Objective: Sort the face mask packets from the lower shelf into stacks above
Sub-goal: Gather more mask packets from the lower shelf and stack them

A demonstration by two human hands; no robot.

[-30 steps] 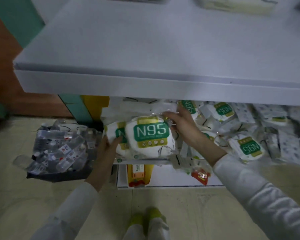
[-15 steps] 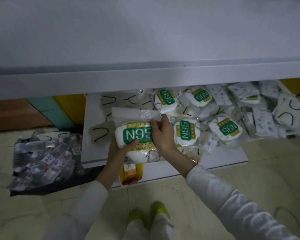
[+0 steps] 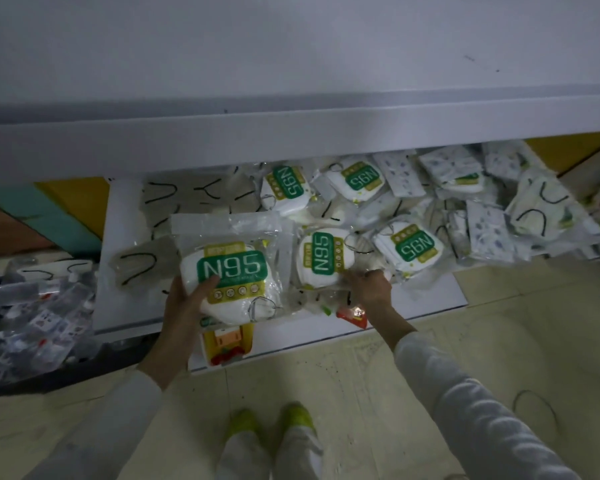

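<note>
Below, cluttered white shelf (image 3: 118, 306), seemingly tiled floor (image 3: 361, 393)

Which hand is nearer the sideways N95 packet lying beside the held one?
Right. The right hand sits at the sideways packet, lower right; the left hand holds another packet left of it.

Pale tiled floor (image 3: 499, 323) (dim light)

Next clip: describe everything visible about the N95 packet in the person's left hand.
The N95 packet is a clear plastic bag holding a white folded mask, with a green N95 label bordered olive-yellow and a row of small icons below. The label reads upright to the camera; the flat sealed edge lies farthest away. An ear loop shows lower right. The left hand grips its lower left, thumb on the front, over the lower shelf.
</note>
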